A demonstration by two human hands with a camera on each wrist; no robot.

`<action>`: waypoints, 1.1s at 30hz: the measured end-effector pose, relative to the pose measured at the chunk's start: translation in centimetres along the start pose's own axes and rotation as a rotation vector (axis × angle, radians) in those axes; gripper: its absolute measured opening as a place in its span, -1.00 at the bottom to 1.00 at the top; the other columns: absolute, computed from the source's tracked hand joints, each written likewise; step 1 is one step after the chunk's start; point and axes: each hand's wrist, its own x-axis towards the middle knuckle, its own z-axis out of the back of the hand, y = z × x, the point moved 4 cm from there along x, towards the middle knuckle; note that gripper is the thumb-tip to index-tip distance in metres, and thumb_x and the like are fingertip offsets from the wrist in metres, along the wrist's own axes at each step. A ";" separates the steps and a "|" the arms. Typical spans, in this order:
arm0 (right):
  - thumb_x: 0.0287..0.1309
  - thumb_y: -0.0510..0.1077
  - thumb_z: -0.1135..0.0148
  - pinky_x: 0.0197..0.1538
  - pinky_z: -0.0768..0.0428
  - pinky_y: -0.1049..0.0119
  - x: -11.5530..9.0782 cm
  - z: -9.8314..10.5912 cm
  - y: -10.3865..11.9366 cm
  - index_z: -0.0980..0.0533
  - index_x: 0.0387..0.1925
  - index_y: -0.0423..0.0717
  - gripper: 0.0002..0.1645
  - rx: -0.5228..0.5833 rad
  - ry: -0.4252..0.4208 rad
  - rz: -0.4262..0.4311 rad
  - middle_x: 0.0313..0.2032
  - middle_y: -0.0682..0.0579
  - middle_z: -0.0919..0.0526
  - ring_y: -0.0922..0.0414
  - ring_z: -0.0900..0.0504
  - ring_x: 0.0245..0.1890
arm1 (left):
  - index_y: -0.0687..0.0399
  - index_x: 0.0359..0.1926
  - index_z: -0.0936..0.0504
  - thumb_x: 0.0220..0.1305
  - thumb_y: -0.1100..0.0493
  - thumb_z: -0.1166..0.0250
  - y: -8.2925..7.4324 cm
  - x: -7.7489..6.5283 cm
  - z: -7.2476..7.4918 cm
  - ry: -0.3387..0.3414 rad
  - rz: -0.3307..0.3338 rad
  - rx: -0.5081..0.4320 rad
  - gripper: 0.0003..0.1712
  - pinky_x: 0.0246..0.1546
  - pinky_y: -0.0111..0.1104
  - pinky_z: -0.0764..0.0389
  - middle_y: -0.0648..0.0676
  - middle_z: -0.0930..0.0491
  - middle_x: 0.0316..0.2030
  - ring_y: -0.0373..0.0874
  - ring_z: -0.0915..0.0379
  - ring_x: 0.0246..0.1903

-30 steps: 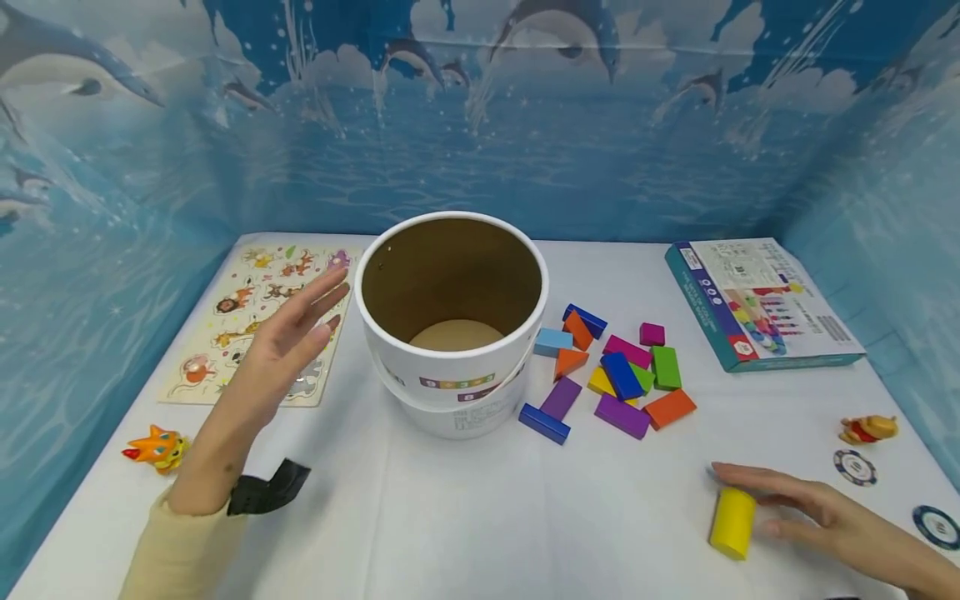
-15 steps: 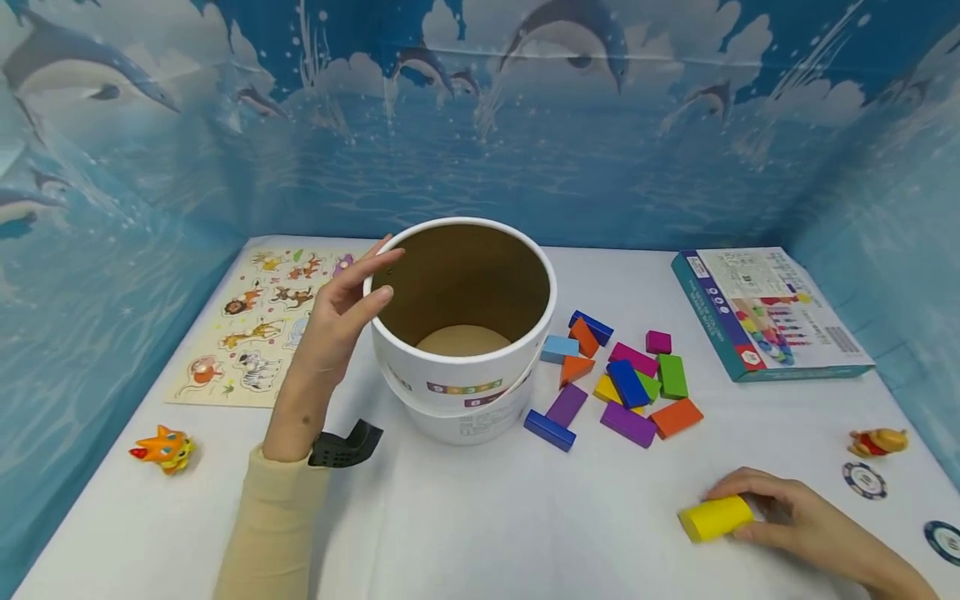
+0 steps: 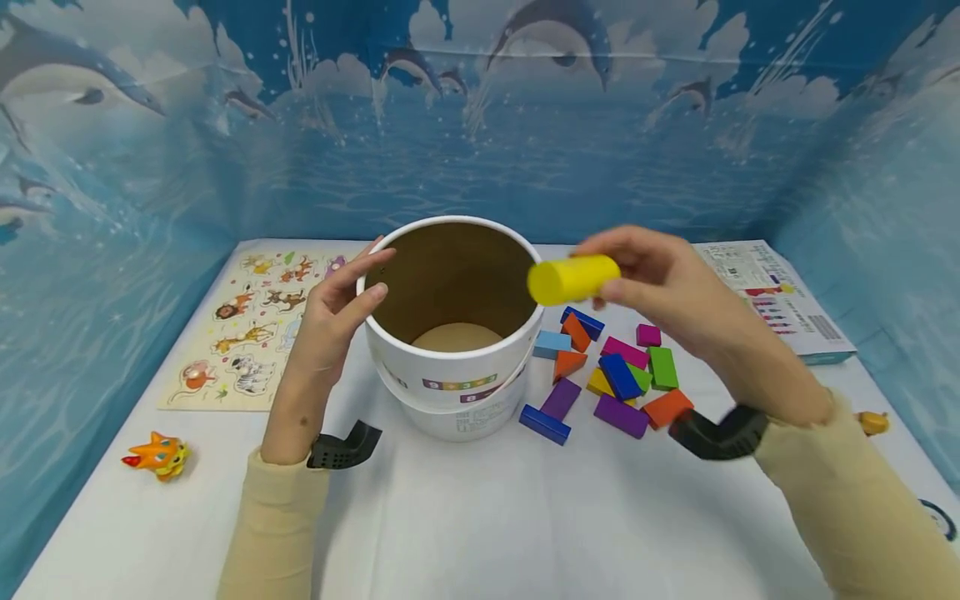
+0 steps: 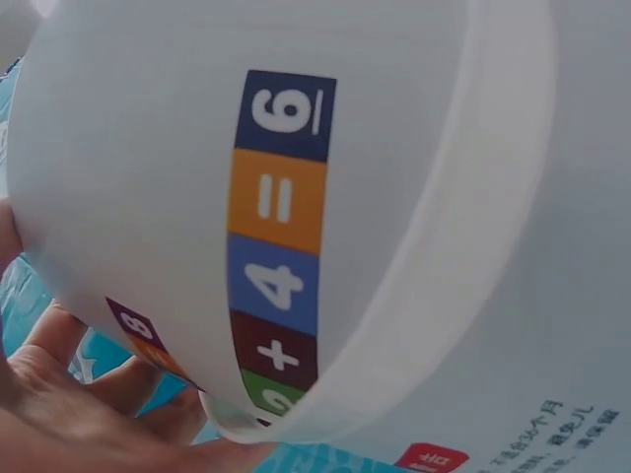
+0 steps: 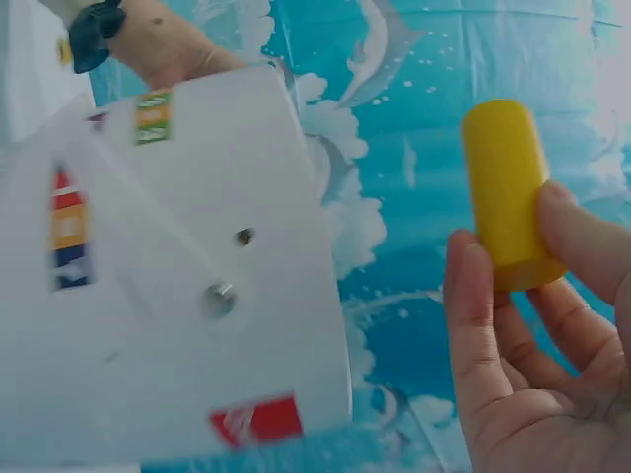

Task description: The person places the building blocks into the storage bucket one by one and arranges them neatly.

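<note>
Near frame centre, the left hand [image 3: 326,321], fingers loosely straight, seemingly steadies the bucket [image 3: 442,367] — the right hand [image 3: 667,279] pinches a yellow block [image 3: 573,279].

The right grip [image 3: 663,287] has lifted the yellow cylinder [image 3: 573,279] near the bucket [image 3: 450,368].

The smooth yellow cylindrical block [image 3: 573,279] is one plain colour. The round white bucket [image 3: 450,367] has a brown inside, multicoloured number squares [image 4: 281,197] and a red label [image 5: 258,422], blurred, seemingly marked with white. White clouds [image 3: 429,27] and grey dolphins [image 3: 553,40] pattern the blue hanging cloth [image 3: 450,158].
</note>
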 end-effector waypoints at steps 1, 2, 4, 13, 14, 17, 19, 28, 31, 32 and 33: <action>0.14 -0.28 -0.07 -0.10 -0.53 0.32 1.7 -0.6 0.4 -0.41 0.03 -0.15 -0.63 -0.017 0.015 -0.032 -0.04 -0.12 -0.42 -0.01 -0.46 -0.13 | 0.09 0.03 -0.52 0.13 0.41 -0.08 0.0 0.0 0.0 -0.001 -0.001 0.003 -0.58 0.26 -0.12 0.04 0.17 -0.19 0.25 -0.17 0.05 0.28; 0.15 -0.22 -0.09 -0.08 -0.53 0.30 3.3 -1.3 0.7 -0.41 0.04 -0.13 -0.62 -0.041 0.048 -0.068 -0.03 -0.10 -0.42 -0.01 -0.45 -0.11 | 0.10 0.04 -0.51 0.14 0.41 -0.08 0.0 0.0 0.0 -0.002 0.000 0.008 -0.58 0.26 -0.13 0.04 0.16 -0.20 0.25 -0.17 0.05 0.28; 0.14 -0.16 -0.12 -0.03 -0.50 0.25 6.2 -2.6 0.5 -0.40 0.06 -0.10 -0.59 -0.074 0.129 -0.130 -0.04 -0.08 -0.44 -0.01 -0.45 -0.09 | 0.12 0.06 -0.50 0.14 0.39 -0.09 0.0 -0.1 0.1 -0.001 0.005 0.019 -0.58 0.26 -0.17 0.03 0.14 -0.22 0.24 -0.17 0.04 0.28; 0.14 -0.26 -0.08 -0.08 -0.53 0.30 12.0 -8.4 -1.9 -0.43 0.04 -0.15 -0.62 -0.222 0.442 -0.259 -0.12 -0.03 -0.55 0.10 -0.54 -0.14 | 0.19 0.10 -0.44 0.16 0.33 -0.15 -0.3 -0.2 0.4 -0.003 0.022 0.034 -0.56 0.25 -0.16 -0.05 0.11 -0.33 0.17 -0.14 0.00 0.27; 0.14 -0.27 -0.08 -0.09 -0.53 0.31 12.1 -8.9 -2.0 -0.44 0.03 -0.16 -0.62 -0.228 0.475 -0.279 -0.14 -0.04 -0.56 0.10 -0.55 -0.15 | 0.20 0.11 -0.43 0.16 0.33 -0.14 -0.3 -0.2 0.4 -0.003 0.020 0.031 -0.56 0.24 -0.16 -0.06 0.11 -0.33 0.17 -0.13 0.00 0.27; 0.15 -0.31 -0.05 -0.09 -0.53 0.30 11.9 -10.1 -2.3 -0.41 0.04 -0.23 -0.62 -0.197 0.593 -0.327 -0.13 -0.08 -0.57 0.09 -0.57 -0.14 | 0.21 0.11 -0.43 0.16 0.35 -0.13 -0.2 -0.1 0.3 -0.003 0.011 0.023 -0.56 0.24 -0.15 -0.07 0.12 -0.33 0.17 -0.13 -0.02 0.26; 0.17 -0.34 0.00 -0.08 -0.53 0.29 11.5 -10.4 -2.3 -0.38 0.06 -0.27 -0.62 -0.156 0.654 -0.334 -0.10 -0.12 -0.56 0.08 -0.57 -0.13 | 0.22 0.10 -0.43 0.16 0.36 -0.13 -0.1 -0.1 0.3 -0.003 0.006 0.016 -0.57 0.24 -0.16 -0.07 0.14 -0.33 0.16 -0.13 -0.03 0.26; 0.20 -0.25 -0.01 -0.01 -0.48 0.20 7.9 -6.2 -0.3 -0.41 0.05 -0.25 -0.63 0.023 0.361 -0.050 -0.06 -0.16 -0.54 0.01 -0.54 -0.07 | 0.22 0.09 -0.45 0.15 0.36 -0.14 -0.3 -0.1 0.2 -0.007 0.011 0.012 -0.57 0.23 -0.21 -0.10 0.14 -0.35 0.15 -0.13 -0.02 0.26; 0.20 -0.22 -0.02 -0.03 -0.49 0.24 3.9 -3.0 -0.8 -0.45 0.02 -0.20 -0.65 0.038 0.128 -0.028 -0.08 -0.11 -0.57 0.01 -0.55 -0.08 | 0.21 0.09 -0.45 0.14 0.36 -0.14 -0.3 -0.1 0.2 -0.001 0.013 0.007 -0.57 0.24 -0.21 -0.08 0.13 -0.34 0.16 -0.13 -0.01 0.27; 0.21 -0.24 0.00 -0.04 -0.50 0.26 2.4 -2.1 -1.4 -0.45 0.01 -0.20 -0.66 0.054 0.065 -0.028 -0.10 -0.09 -0.58 0.02 -0.55 -0.08 | 0.21 0.09 -0.45 0.14 0.36 -0.14 -0.2 -0.1 0.3 0.000 0.015 0.008 -0.57 0.24 -0.20 -0.08 0.13 -0.33 0.16 -0.13 -0.01 0.27; 0.21 -0.27 0.02 -0.05 -0.50 0.28 0.9 -1.3 -2.3 -0.45 0.01 -0.22 -0.67 0.082 0.017 -0.030 -0.11 -0.09 -0.59 0.04 -0.56 -0.09 | 0.20 0.09 -0.45 0.14 0.36 -0.14 -0.3 -0.1 0.3 0.003 0.017 0.007 -0.57 0.24 -0.19 -0.08 0.13 -0.33 0.17 -0.12 -0.01 0.27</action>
